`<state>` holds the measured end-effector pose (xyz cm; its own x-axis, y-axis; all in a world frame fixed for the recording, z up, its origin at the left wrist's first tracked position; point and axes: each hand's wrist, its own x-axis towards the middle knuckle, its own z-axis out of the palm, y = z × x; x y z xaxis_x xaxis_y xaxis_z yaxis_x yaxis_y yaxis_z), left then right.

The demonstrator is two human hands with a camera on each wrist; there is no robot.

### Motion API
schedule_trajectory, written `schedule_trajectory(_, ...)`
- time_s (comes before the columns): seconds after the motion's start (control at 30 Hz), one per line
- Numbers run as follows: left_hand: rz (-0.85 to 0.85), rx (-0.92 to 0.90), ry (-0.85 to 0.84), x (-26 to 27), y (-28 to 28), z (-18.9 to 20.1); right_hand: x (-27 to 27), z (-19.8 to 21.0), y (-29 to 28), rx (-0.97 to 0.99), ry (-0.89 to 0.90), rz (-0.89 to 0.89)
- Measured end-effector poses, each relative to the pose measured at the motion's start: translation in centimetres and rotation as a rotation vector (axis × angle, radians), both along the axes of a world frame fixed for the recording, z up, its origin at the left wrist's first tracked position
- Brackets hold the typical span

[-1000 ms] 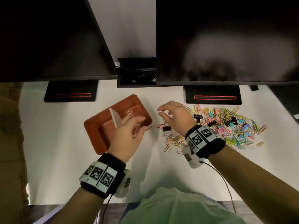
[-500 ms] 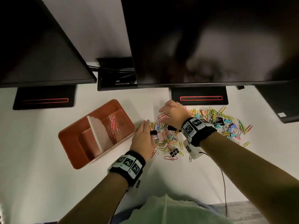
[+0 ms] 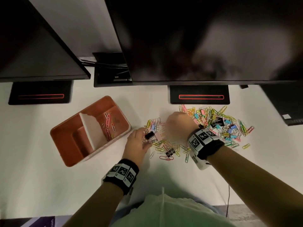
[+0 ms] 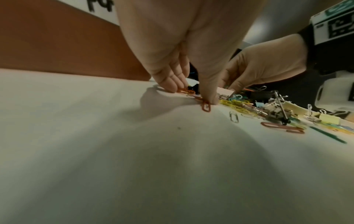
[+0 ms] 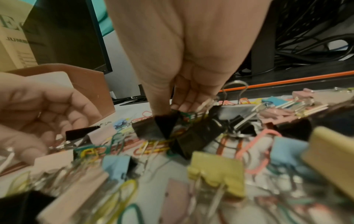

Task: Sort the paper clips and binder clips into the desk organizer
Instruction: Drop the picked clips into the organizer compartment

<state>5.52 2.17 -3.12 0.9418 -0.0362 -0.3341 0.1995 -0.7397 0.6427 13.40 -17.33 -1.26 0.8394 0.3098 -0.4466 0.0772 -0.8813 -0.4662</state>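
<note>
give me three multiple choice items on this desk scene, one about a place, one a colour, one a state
1. Where does the heap of coloured paper clips and binder clips lie, seen in the head view?
A. inside the organizer
B. on the white desk, right of the organizer
C. left of the organizer

2. What colour is the plastic desk organizer?
A. orange-brown
B. blue
C. black

3. What is in the organizer's right compartment?
A. nothing
B. only black binder clips
C. a few paper clips

Answers:
1. B: the heap spreads over the white desk, with the left hand and right hand working at it.
2. A: its walls and floor show orange-brown, with a white divider across it.
3. C: pink and pale paper clips lie there; no binder clip shows inside.
</note>
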Motion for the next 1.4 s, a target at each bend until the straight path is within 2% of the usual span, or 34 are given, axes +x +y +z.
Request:
schedule_trajectory(0.3,0.117,-0.060,0.055,0.4,0.2,-0.1,0.2,0.6,0.3,-0.048,0.062,-0.007)
schedule_trajectory(0.57,-0.028,-0.002,0.000,0.2,0.5,0.6,-0.4,1.1,0.0,-0.006,0.041,-0.030)
schedule_trajectory(0.7,-0.013,-0.035,-0.012,0.6,1.0,1.8,-1.1,2.5,-0.3,0.054,-0.039,-0.043)
schedule_trajectory(0.8,-0.018,-0.073,-0.086,0.1,1.7,3.5,-1.2,4.2,0.2,0.084,-0.096,-0.027)
schedule_trajectory(0.9,0.005,-0.126,-0.213,-0.3,3.3,6.3,-0.7,6.3,2.3,0.155,-0.164,0.007)
schedule_trajectory(1.0,0.140,-0.179,-0.289,0.2,5.7,10.0,0.3,8.1,6.4,0.258,-0.216,0.041)
schedule_trajectory(1.07,0.250,-0.172,-0.307,1.2,7.7,11.4,0.9,8.8,9.6,0.329,-0.237,0.051)
schedule_trajectory(1.17,0.348,-0.097,-0.259,2.6,10.1,11.6,1.2,9.0,13.9,0.354,-0.208,0.084)
schedule_trajectory(1.23,0.307,-0.025,-0.206,2.7,10.5,11.3,1.2,8.7,15.0,0.386,-0.194,0.077)
schedule_trajectory(1.3,0.247,0.051,-0.222,2.2,10.2,11.2,1.0,8.3,14.3,0.415,-0.199,0.033)
schedule_trajectory(1.4,0.202,-0.038,-0.199,0.6,8.7,10.8,1.0,6.7,10.5,0.362,-0.190,-0.025)
